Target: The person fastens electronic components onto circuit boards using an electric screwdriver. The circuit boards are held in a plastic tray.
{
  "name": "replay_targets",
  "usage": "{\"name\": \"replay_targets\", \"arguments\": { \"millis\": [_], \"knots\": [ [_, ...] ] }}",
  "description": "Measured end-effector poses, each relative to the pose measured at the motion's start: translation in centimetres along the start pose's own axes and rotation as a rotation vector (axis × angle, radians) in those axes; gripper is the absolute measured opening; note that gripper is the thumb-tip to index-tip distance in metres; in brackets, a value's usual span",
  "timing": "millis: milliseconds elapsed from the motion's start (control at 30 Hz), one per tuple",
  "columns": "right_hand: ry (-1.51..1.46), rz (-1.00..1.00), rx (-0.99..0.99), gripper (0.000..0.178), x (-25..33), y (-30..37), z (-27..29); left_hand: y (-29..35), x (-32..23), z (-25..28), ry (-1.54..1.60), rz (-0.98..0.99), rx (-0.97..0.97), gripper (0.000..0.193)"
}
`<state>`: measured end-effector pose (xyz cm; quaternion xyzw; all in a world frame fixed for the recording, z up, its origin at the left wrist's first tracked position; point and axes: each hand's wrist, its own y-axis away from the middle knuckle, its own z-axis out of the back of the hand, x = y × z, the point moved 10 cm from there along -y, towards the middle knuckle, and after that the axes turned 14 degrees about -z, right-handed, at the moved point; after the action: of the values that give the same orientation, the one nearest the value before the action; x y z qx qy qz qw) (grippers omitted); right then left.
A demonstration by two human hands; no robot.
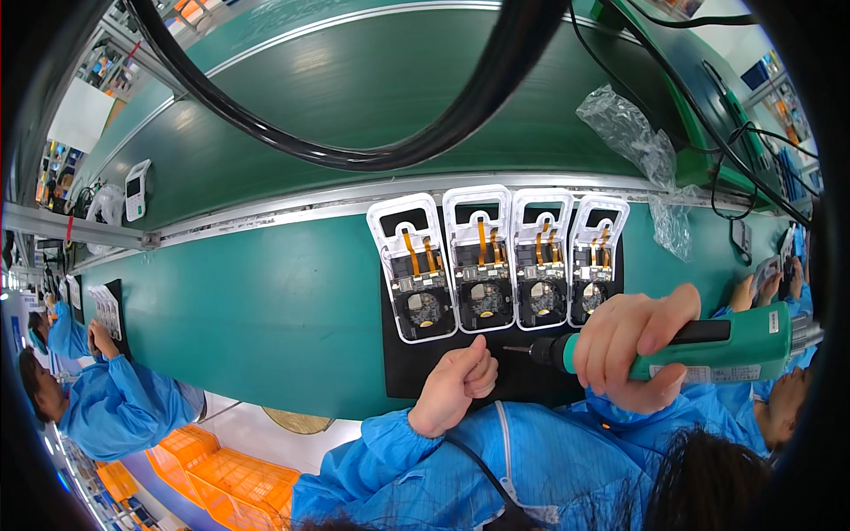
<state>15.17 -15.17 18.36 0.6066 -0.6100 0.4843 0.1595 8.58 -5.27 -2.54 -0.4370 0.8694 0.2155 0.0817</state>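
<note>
Gripping green elec. screwdriver (pixel 730 352) in R hand (pixel 624 350), w/ fingers wrapped round the body, aiming bit (pixel 518 349) left, approx. level, over near part of black mat (pixel 409 376). Not seated on any screw, as far as visible. Holding L hand (pixel 456 388) just left of bit tip, w/ fingers curled in and thumb along the top; can't tell whether pinching sth small, e.g. a screw.

Facing a row of four opened white-framed devices, at far part of mat: leftmost unit (pixel 423 311), second unit (pixel 485 305), third unit (pixel 542 305), rightmost unit (pixel 591 296), the last partly hidden behind R hand. On each, showing circuit board and orange ribbons (pixel 411 254) toward far end. Can't tell no. of screws in; too small.

Judging by exposed boards and driver in hand, prob. at screw-driving stage, between screws. For next move, prob. need to tip bit down onto a screw head, square to the board, and steady the frame w/ L hand, keeping clear of ribbons.

Beyond: metal rail (pixel 292 206) along far edge of green bench (pixel 257 310), plus clear plastic bag (pixel 624 119) far right.
</note>
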Motion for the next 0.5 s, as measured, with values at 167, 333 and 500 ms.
{"name": "replay_targets", "arguments": {
  "millis": [167,333,500],
  "knots": [
    [-0.060,-0.090,0.110,0.031,-0.4,0.3,-0.5,0.0,0.5,-1.8,0.094,0.075,0.020,0.030],
    [-0.152,-0.135,0.164,0.033,-1.1,0.5,-1.0,0.1,0.5,-2.5,0.100,0.085,0.032,0.015],
    [-0.150,-0.131,0.185,0.034,-1.3,0.5,-1.0,-0.1,-0.1,-2.1,0.137,0.016,0.032,0.012]
  ]
}}
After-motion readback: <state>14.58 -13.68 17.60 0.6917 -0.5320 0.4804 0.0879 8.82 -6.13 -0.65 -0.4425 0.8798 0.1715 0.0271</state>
